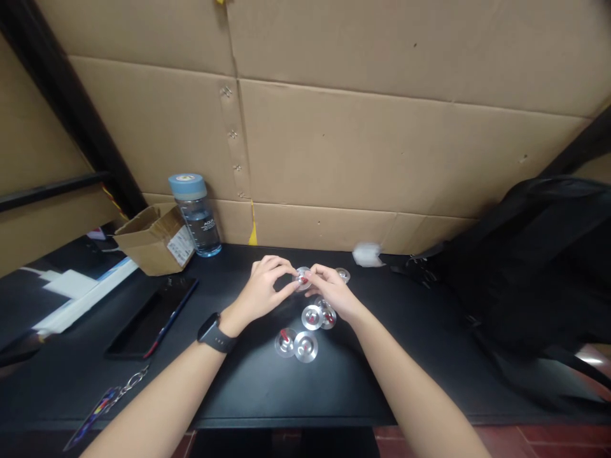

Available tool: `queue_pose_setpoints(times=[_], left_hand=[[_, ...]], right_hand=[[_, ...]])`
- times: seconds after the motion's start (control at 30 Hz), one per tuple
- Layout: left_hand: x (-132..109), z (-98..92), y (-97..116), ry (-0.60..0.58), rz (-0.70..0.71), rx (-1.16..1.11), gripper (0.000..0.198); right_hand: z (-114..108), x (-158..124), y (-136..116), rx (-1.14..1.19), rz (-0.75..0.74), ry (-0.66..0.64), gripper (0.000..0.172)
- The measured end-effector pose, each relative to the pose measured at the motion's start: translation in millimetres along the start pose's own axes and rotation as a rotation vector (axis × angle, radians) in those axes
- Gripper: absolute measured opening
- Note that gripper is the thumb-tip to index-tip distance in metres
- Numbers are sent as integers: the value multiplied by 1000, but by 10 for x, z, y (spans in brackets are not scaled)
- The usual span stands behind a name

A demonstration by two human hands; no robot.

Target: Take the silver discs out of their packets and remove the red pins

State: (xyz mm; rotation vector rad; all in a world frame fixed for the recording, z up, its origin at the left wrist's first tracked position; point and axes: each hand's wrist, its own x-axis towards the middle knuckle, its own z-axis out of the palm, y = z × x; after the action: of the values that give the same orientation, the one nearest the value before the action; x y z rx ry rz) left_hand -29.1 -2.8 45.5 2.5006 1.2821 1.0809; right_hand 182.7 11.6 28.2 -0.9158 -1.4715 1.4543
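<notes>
My left hand (270, 281), with a black watch (217, 333) on its wrist, pinches the left edge of a clear round disc (301, 277) with a silvery centre and a red part. On the disc's other side the thumb and fingers of my right hand (330, 287) are closed on it, partly covering it. Just below my right hand lie a silvery-rimmed disc (312, 317) and another disc (328, 316) overlapping it. Closer to me, a disc with a red piece (286, 343) touches a paler disc (306, 347). One more disc (342, 275) shows behind my right hand.
On the black table (267, 394) stand a blue-capped water bottle (196, 219) and an open cardboard box (155, 242). A phone (153, 318), a keychain (107, 404) and a white power strip (88, 296) lie left. A crumpled translucent wrapper (367, 254) and black backpack (534, 286) are right.
</notes>
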Motion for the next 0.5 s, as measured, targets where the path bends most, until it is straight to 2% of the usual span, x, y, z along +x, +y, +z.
queue_pose_setpoints(times=[0.13,0.5], left_hand=[[-13,54,33,18,-8,-11,19],[-40,107,34,53,12,97,9]], right_hand=[[71,-40,-29,86,-4,-50,37],[78,-40,6,54,-89,-41,42]])
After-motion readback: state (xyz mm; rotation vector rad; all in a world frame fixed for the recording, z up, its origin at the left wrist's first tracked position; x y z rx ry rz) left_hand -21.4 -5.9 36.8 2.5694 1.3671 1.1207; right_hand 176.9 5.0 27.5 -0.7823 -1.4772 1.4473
